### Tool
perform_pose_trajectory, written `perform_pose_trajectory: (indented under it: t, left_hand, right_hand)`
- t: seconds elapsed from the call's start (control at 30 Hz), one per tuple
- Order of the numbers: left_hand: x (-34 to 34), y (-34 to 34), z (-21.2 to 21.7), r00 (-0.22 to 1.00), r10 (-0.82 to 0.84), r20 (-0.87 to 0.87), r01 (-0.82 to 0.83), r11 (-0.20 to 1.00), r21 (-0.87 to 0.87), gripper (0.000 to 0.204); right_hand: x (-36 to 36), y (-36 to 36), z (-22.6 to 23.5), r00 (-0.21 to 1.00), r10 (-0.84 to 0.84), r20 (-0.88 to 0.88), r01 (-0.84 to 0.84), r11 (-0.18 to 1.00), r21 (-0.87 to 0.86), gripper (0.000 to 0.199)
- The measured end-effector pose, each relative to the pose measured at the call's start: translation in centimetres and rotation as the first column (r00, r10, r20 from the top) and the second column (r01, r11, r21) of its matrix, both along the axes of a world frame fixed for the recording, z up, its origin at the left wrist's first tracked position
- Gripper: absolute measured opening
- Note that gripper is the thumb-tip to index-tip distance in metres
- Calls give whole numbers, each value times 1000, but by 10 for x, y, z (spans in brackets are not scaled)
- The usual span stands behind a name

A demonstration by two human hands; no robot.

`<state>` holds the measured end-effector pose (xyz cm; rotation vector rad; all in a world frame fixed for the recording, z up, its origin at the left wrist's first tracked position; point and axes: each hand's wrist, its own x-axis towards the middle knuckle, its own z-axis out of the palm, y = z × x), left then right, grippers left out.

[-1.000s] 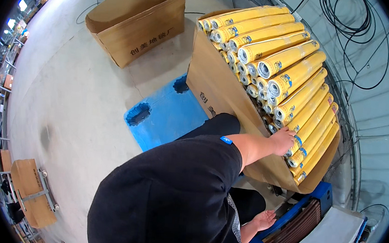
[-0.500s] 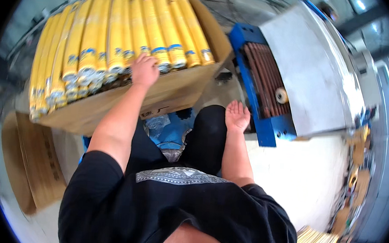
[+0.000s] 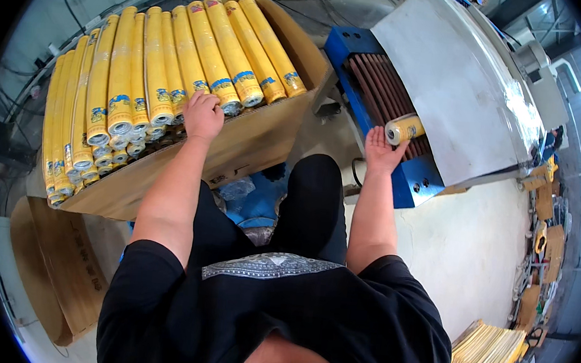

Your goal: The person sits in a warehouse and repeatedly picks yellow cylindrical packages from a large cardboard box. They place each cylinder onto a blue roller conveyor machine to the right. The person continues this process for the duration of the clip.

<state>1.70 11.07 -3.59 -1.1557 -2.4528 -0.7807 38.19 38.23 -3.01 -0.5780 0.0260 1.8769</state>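
Rolls point(image 3: 176, 70) of yellow printed wrap, each on a pale core, lie packed side by side in a big cardboard carton point(image 3: 252, 144). The left hand point(image 3: 202, 114) rests on the near ends of that stack, fingers curled over one roll end; whether they are actually clamped on it I cannot tell, since the knuckles hide the grip. Beyond the fingertips of the right hand point(image 3: 379, 149), a single short yellow roll point(image 3: 404, 128) sits on the brown rollers of a blue-framed conveyor point(image 3: 410, 181), at the mouth of a grey metal tunnel housing point(image 3: 461, 92). That hand is flat and spread, palm down, its fingertips touching or just shy of the roll.

Both arms are stretched wide apart, so balance looks like the weak point: a pull on a tightly wedged roll could jerk neighbouring rolls loose at the carton's open edge. The lone roll could also turn skew on the rollers if nudged off-centre.

Below the left elbow, another empty-looking carton point(image 3: 45, 264) lies on the floor; far out past the right elbow, a stack of flattened yellow sheets point(image 3: 488, 354).
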Motion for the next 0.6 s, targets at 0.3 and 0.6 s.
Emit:
perform_pose_trajectory:
  t: [0.3,0.6]
  left_hand:
    - [6,-2,7,999,32,1,-32,999,34,10]
    - [8,-5,9,997,-2,75,-1,999,47,10]
  right_hand:
    - [-37,-28,15,966,259,-6,-254,953,165,36]
    - [-119,-212,42,751,436,496,-647,636,421,38]
